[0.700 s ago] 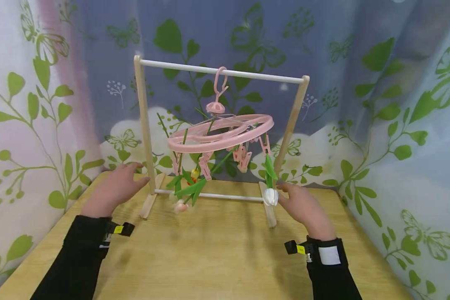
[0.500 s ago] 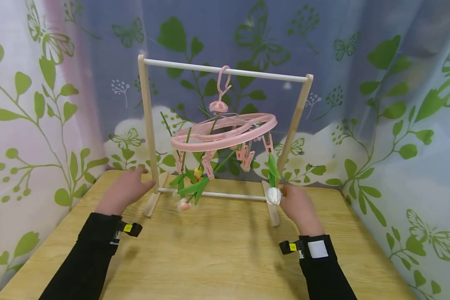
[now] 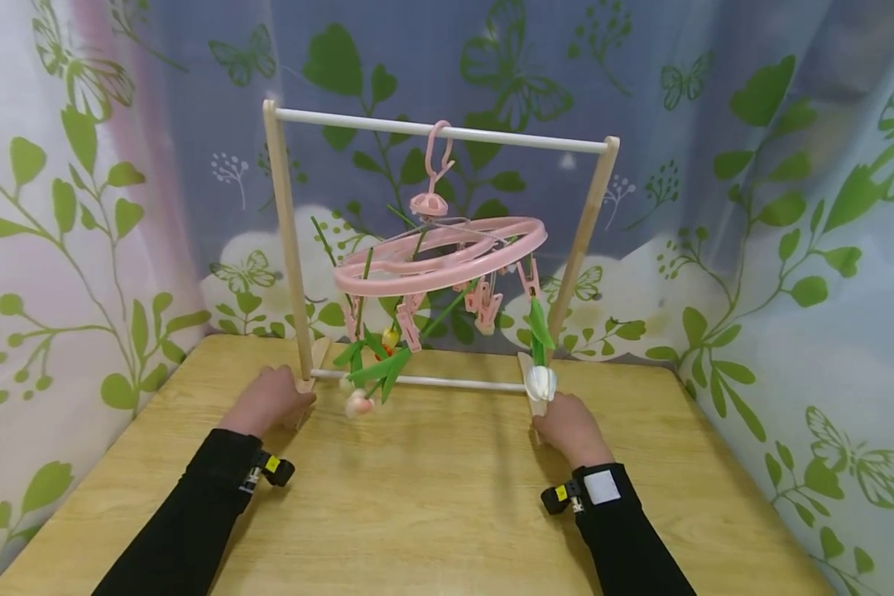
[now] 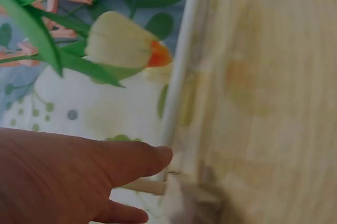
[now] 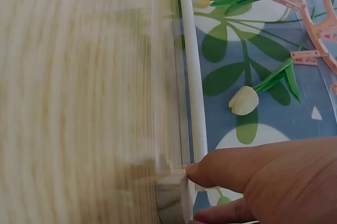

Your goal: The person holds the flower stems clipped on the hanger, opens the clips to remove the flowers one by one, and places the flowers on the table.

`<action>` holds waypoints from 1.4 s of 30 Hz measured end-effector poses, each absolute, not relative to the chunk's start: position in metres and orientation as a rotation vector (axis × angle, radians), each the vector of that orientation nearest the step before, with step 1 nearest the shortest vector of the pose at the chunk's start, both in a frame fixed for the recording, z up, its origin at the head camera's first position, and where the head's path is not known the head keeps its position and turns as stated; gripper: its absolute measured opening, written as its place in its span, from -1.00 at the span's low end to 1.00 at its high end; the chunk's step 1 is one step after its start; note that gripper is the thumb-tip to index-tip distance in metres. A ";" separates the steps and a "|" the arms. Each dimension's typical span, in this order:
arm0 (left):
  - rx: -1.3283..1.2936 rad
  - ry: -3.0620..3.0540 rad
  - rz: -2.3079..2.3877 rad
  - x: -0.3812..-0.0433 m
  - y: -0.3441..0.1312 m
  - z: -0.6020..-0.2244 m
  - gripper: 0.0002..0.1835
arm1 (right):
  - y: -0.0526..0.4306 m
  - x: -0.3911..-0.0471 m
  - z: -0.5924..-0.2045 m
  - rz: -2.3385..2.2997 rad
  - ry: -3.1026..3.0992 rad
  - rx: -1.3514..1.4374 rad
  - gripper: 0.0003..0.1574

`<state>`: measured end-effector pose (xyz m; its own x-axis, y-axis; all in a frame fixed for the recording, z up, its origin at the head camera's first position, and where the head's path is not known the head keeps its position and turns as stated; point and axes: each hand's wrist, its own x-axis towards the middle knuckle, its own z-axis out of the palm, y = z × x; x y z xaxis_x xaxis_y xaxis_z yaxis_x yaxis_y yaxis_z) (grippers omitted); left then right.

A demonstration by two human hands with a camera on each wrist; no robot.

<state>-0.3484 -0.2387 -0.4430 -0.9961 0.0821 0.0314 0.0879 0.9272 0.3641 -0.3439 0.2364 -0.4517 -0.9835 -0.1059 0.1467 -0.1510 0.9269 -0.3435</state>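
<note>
A wooden stand (image 3: 281, 207) with white rods stands on the table. From its top rod hangs a tilted pink clip hanger (image 3: 439, 269). Its clips hold artificial tulips heads down, among them a white tulip (image 3: 541, 383) at the right and a pale pink one (image 3: 359, 403) at the left. My left hand (image 3: 268, 401) grips the stand's left foot, thumb on one side and a finger on the other in the left wrist view. My right hand (image 3: 572, 429) holds the right foot (image 5: 172, 197), its thumb against the wood. Some fingertips are hidden.
The stand's lower white rod (image 3: 447, 383) runs between the feet. Behind and at both sides hangs a curtain (image 3: 715, 207) with green leaves and butterflies. Bare wooden table (image 3: 417, 497) lies in front of the stand. Several pink clips (image 3: 484, 306) dangle under the hanger.
Both hands have come down and nearer to me, from beside the stand's uprights onto its feet. Their fingers have closed in. The hanger still hangs from the top rod.
</note>
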 end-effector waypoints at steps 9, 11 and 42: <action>-0.198 -3.069 -0.424 -0.345 -0.230 -0.453 -0.69 | 0.231 -0.343 -0.450 0.532 -2.930 0.237 -0.85; -0.201 -3.067 -0.413 -0.345 -0.232 -0.453 -0.70 | 0.230 -0.344 -0.448 0.531 -2.938 0.246 -0.85; -0.271 -3.401 -0.762 -0.316 -0.236 -0.409 -0.62 | 0.246 -0.316 -0.416 1.027 -3.195 -0.009 -0.69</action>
